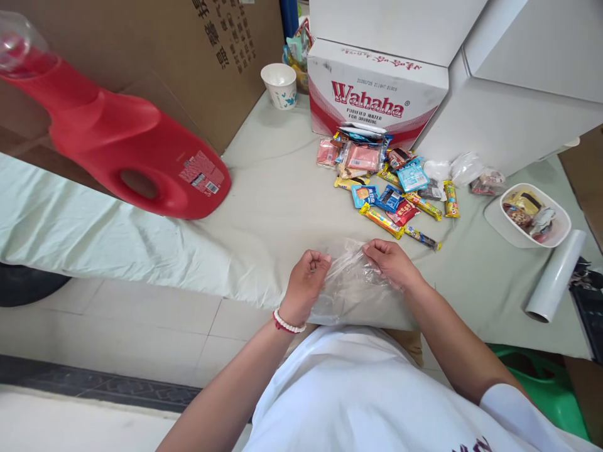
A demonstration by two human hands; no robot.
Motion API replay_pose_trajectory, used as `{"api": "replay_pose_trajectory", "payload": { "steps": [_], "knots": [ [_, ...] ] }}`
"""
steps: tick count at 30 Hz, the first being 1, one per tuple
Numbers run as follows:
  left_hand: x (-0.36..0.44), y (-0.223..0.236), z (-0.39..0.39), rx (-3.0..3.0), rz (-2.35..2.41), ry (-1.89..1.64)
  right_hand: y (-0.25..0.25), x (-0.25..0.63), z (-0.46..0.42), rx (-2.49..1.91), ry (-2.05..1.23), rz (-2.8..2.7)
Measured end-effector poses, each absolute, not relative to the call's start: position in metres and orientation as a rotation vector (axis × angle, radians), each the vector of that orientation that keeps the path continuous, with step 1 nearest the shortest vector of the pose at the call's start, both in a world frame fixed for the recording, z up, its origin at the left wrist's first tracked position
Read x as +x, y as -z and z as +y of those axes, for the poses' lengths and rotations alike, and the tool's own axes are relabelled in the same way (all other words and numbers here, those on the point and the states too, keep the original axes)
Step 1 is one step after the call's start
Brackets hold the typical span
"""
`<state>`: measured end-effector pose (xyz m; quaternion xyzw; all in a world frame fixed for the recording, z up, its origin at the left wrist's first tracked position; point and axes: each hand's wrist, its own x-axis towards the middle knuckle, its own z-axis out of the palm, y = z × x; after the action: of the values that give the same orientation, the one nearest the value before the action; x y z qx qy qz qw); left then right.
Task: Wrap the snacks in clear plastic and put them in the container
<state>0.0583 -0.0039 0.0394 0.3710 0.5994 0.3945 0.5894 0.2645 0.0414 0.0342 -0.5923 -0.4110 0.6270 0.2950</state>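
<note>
Though transparent, bag [351,289] apparently near table edge [511,339]

Your see-through bag [360,292] is thin, glossy, crinkled plastic; the snack packets [380,221] look like shiny, smooth film. The red jug [106,138] is smooth plastic, the brown box [164,56] matt cardboard, and your desk [287,204] wears wrinkled, matt cloth [198,257].

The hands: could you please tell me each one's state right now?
Left hand: closed, holding the clear plastic bag.
Right hand: closed, pinching the same bag.
</note>
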Motion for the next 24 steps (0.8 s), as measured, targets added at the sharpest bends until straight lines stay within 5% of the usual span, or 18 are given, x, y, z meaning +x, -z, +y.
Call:
{"api": "replay_pose_trajectory", "payload": {
  "steps": [18, 24],
  "knots": [
    [0.039, -0.018, -0.011, 0.839, 1.475, -1.057, -0.029, 0.296, 0.014, -1.535, -1.597, -1.144],
    [0.032, -0.025, -0.017, 1.394, 1.625, -0.921, -0.034, 0.293, 0.018, -1.495, -1.092, -1.871]
  ]
}}
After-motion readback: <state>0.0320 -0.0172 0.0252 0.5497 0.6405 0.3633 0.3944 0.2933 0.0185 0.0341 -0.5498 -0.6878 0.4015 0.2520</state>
